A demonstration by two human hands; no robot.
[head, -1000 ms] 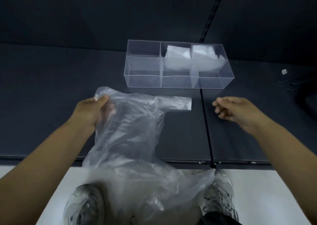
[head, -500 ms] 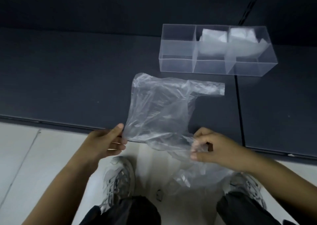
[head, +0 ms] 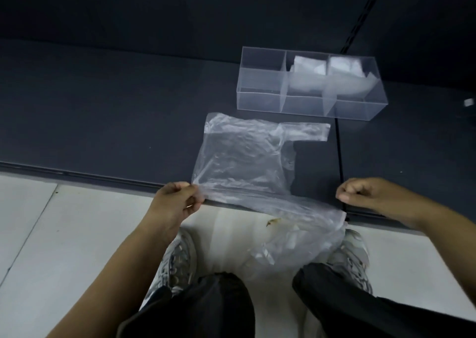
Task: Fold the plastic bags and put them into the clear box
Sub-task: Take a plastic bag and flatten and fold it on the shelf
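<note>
Two hands work at the near edge of a dark counter [head: 103, 105], seen from above. The left hand [head: 177, 201] pinches the near-left corner of a clear plastic bag [head: 244, 157] between thumb and curled fingers, right at the counter's edge. The right hand [head: 365, 196] sits to the right of the bag at the same edge, its fingers curled in with the thumb across them. The bag's film reaches just under this hand, but I cannot tell whether the hand has hold of it.

Most of the bag lies flat and wrinkled on the counter, with one handle strip [head: 309, 131] pointing right at its far end. Its near part spills over the edge and hangs toward the pale floor [head: 51, 234], between the person's light shoes [head: 177, 260] and above dark trouser legs [head: 206, 306].

Beyond the bag and slightly right stands the clear box [head: 260, 100], apart from the bag, divided into three compartments side by side. A folded bag [head: 306, 72] sits in the middle compartment and another folded white bag [head: 345, 67] in the right one.

A thin seam [head: 339, 157] runs near to far across the counter, passing the box's right part and ending beside the right hand.
</note>
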